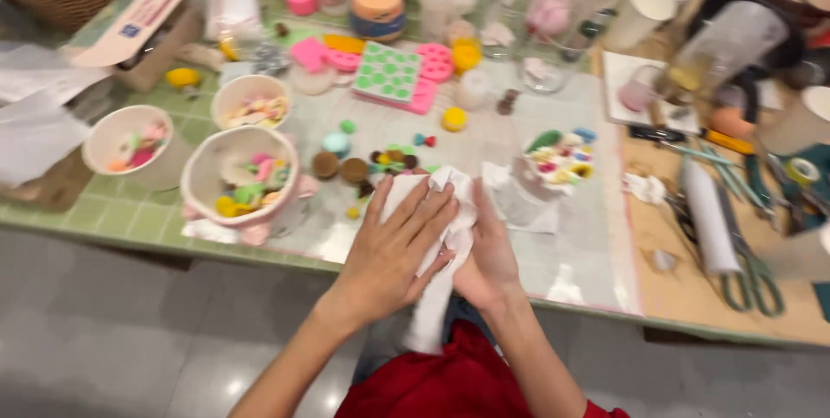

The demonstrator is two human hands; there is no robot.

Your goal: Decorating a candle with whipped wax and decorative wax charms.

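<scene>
From the head camera, you have both hands together at the near edge of the table [130,210], wrapped around a white tissue [441,245]. Your left hand [393,249] lies over it with fingers spread and pressed onto the paper; your right hand [488,262] grips it from underneath, fingers curled around it. The tissue's tail hangs down past the table's edge. Just left of your hands stands a pink-footed bowl [207,172] of coloured bits, and small brown balls [339,167] lie beyond your fingertips.
</scene>
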